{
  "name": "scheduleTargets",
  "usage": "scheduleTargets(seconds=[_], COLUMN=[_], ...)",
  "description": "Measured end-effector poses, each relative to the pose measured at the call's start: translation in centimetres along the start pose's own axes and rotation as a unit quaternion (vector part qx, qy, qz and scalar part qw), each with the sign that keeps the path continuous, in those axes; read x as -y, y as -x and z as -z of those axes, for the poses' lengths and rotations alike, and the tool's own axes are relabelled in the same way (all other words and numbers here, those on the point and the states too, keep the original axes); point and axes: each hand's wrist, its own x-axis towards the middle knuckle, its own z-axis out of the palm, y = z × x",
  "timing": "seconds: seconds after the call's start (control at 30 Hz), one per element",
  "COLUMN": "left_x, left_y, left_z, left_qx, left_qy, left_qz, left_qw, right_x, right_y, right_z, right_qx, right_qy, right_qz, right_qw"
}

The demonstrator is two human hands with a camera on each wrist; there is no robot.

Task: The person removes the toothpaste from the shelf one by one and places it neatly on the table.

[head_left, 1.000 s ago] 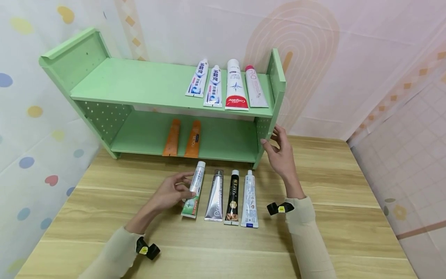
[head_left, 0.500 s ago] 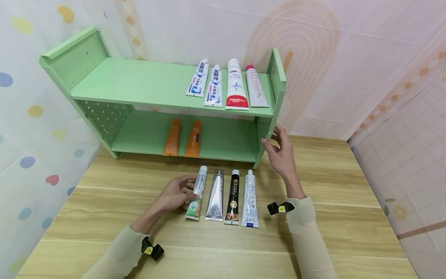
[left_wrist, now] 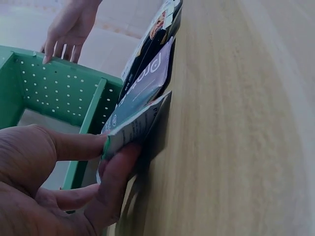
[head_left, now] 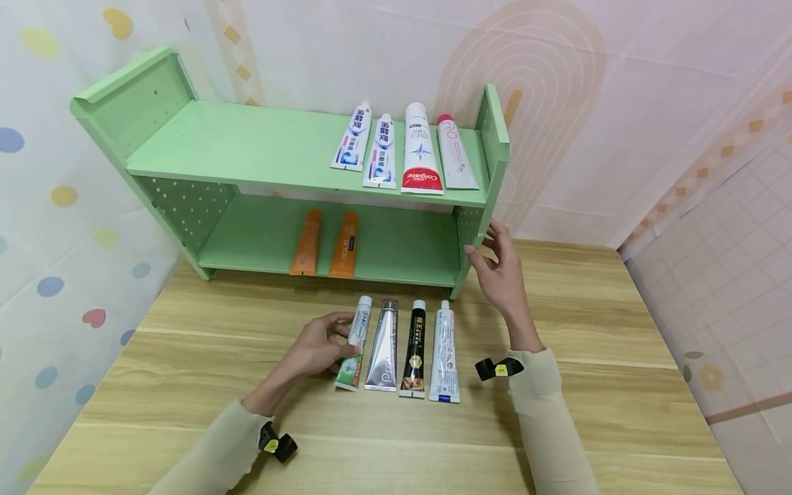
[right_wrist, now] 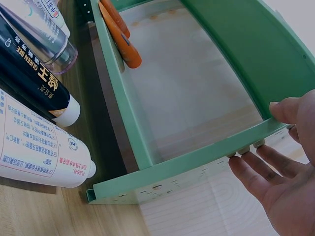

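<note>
**A:** Head cam: your left hand (head_left: 322, 344) pinches the green-white tube (head_left: 355, 342), leftmost in the table row, right?

**B:** Yep. Left wrist cam: thumb (left_wrist: 118, 182) curled under that tube (left_wrist: 135, 125).

**A:** Right wrist cam?

**B:** Your right hand (right_wrist: 283, 167) is spread loose, fingertips (right_wrist: 243, 149) touching the green shelf (right_wrist: 197, 164) side panel.

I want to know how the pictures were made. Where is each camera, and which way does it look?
Head: up on the person's head, looking down at the green shelf, left hand and right hand.
Left wrist: low by the table, looking along the white-green tube in the left hand's grip.
Right wrist: beside the shelf's end panel, looking into the lower shelf; fingers touch the panel.
Shared: the black tube shows in all three.
</note>
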Motion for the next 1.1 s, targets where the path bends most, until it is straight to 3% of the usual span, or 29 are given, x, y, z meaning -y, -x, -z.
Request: scheduleTargets(seconds=[0.23, 0.63, 0.83, 1.1], left_x=[-0.3, -0.4, -0.7, -2.2], left_y=[0.4, 0.3, 0.5, 0.7], left_z=[0.1, 1.1, 2.6, 4.6], left_qx=[-0.008, -0.012, 0.004, -0.008], left_qy=[-0.049, -0.072, -0.071, -0.099], left_qz=[-0.005, -0.017, -0.046, -0.138], left_qw=[0.9987, 0.9972, 0.9964, 0.9855], right_x=[0.2, 0.6, 0.3, 0.4], right_y=[0.0, 0.1, 0.1, 0.2], right_z=[0.0, 0.1, -0.1, -0.1], right_qx=[0.001, -0.002, -0.003, -0.002], right_qy=[0.006, 0.012, 0.006, 0.012], right_qz=[-0.002, -0.009, -0.005, -0.007], right_qw=[1.000, 1.000, 1.000, 1.000])
